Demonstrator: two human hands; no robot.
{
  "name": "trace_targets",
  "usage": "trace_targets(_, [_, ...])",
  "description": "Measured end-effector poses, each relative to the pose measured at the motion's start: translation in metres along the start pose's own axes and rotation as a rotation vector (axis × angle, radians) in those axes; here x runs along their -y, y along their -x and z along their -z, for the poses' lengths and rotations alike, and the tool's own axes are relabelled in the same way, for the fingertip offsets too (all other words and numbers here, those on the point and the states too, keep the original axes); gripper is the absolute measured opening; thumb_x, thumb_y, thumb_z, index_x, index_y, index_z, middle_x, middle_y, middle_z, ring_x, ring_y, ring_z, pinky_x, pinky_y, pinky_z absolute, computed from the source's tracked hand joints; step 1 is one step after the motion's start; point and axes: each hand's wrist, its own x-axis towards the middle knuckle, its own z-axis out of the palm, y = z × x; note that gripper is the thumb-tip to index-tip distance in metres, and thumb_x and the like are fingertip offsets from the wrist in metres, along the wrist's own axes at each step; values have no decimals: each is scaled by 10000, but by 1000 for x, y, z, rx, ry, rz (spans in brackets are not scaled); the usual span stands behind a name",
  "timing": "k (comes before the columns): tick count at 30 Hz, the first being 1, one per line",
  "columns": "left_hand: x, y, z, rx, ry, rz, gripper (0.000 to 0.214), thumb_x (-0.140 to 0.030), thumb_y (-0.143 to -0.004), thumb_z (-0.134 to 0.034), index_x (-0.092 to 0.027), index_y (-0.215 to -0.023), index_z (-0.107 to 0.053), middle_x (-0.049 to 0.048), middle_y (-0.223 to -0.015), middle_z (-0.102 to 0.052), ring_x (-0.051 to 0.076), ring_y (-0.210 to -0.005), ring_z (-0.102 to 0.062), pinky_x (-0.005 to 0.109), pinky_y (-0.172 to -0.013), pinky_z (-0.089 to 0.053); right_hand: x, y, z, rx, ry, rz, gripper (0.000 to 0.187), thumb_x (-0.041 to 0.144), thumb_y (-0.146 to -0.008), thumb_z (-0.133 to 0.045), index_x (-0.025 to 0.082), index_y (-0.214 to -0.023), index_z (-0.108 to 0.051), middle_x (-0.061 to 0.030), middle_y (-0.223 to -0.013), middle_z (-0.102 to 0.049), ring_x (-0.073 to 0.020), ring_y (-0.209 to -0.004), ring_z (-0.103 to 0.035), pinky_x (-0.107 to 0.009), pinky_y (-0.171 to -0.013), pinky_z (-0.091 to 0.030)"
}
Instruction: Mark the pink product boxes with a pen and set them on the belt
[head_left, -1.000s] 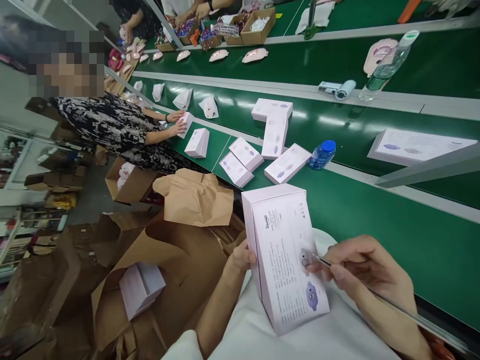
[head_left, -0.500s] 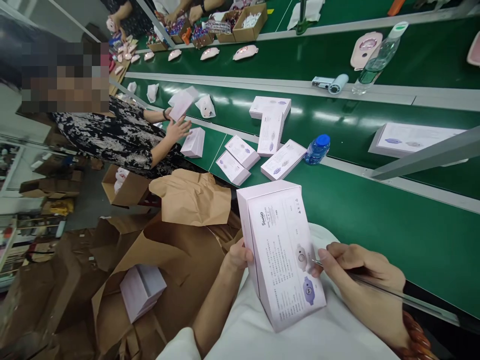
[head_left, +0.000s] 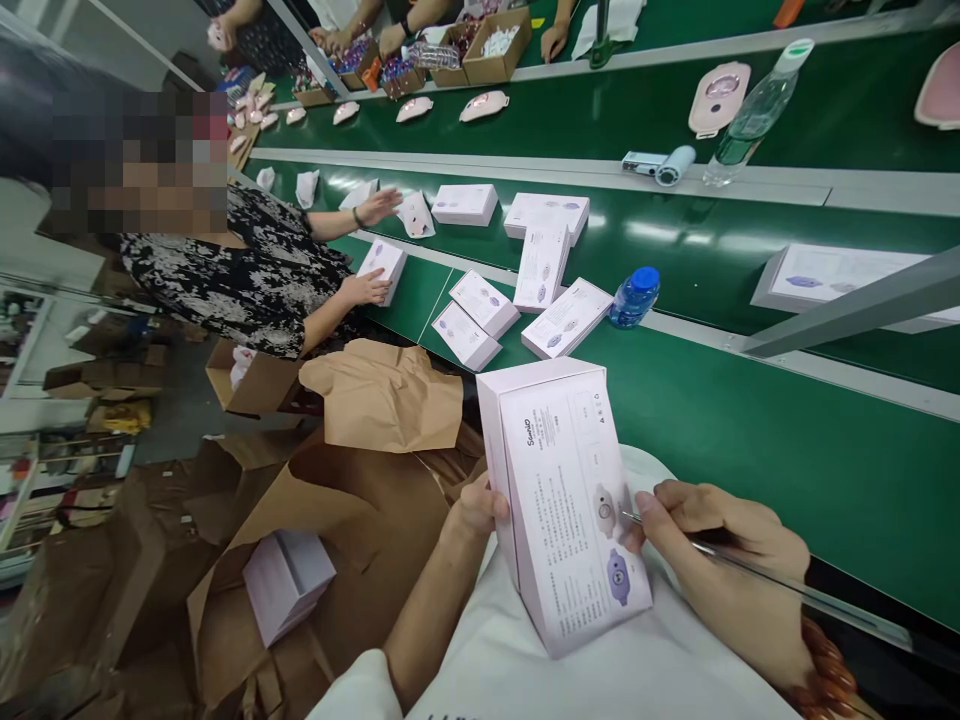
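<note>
A pale pink printed box [head_left: 564,490] stands tilted on my lap, its printed face toward me. My left hand [head_left: 480,512] grips its left edge, thumb on the front. My right hand [head_left: 720,560] is closed around a thin metal rod or pen [head_left: 795,590]. The tip of that rod touches the box face beside a small product picture.
Several more pink boxes [head_left: 517,300] lie on the green conveyor belt [head_left: 750,440] ahead, with a blue-capped bottle [head_left: 634,297]. A co-worker in a patterned top [head_left: 232,270] handles boxes at left. Open brown cartons [head_left: 352,500] stand below, one holding a box [head_left: 289,580].
My box and hands have barely shifted. The co-worker has set a box down on the belt and now reaches with one hand toward a white pouch, the other resting on another box.
</note>
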Motion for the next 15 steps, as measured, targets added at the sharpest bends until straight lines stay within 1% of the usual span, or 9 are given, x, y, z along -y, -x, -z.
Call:
trace_targets(2, [0, 0, 0, 0, 4, 5, 696, -582, -489, -994, -190, -1051, -868, 166, -1094, -858, 550, -1311, -687, 623, -1098, -588, -1, 0, 0, -4, -3, 4, 447, 260, -986, -745, 282, -607, -509, 31, -547, -676, -183, -490, -645, -352, -475, -472])
trace_targets(3, [0, 0, 1, 2, 6, 8, 700, -581, -491, -994, -189, -1057, -867, 168, -1095, -858, 551, -1313, -685, 627, -1104, -584, -1, 1, 0, -7, -7, -1, 453, 253, -985, -746, 281, -606, -501, 33, -541, -667, -181, -489, -643, -351, -481, -473])
trace_targets(5, [1, 0, 2, 11, 9, 8, 648, -588, -497, -994, -186, -990, -874, 167, -1063, -859, 551, -1307, -689, 634, -1112, -578, -2, 1, 0, -13, -12, -11, 464, 249, -985, -748, 280, -603, -487, 36, -533, -652, -180, -489, -643, -349, -490, -478])
trace_targets(8, [3, 1, 5, 3, 11, 2, 580, -595, -486, -1002, -184, -874, -872, 165, -996, -861, 551, -1299, -696, 639, -1117, -576, -1, 0, -1, -9, 5, -3, 447, 242, -983, -747, 281, -608, -507, 30, -555, -674, -181, -493, -651, -346, -479, -471])
trace_targets(10, [4, 1, 6, -18, 20, 9, 576, -584, -460, -1010, -186, -852, -868, 163, -967, -860, 554, -1299, -695, 640, -1115, -578, -2, -1, -1, -7, 10, 12, 436, 216, -980, -744, 279, -614, -515, 35, -560, -681, -177, -498, -654, -340, -484, -472])
trace_targets(12, [5, 1, 7, -36, 30, 14, 588, -564, -453, -1010, -190, -885, -868, 160, -984, -862, 555, -1315, -685, 640, -1117, -577, -2, -1, -1, -10, 8, 12, 441, 199, -980, -740, 277, -614, -507, 41, -549, -673, -175, -501, -655, -338, -497, -482])
trace_targets(15, [6, 2, 7, -55, 37, 5, 648, -533, -468, -996, -196, -1006, -862, 159, -1100, -859, 555, -1359, -655, 644, -1128, -568, -2, -1, -1, 0, 16, 3, 445, 209, -983, -738, 276, -610, -505, 32, -552, -680, -176, -500, -651, -343, -495, -481])
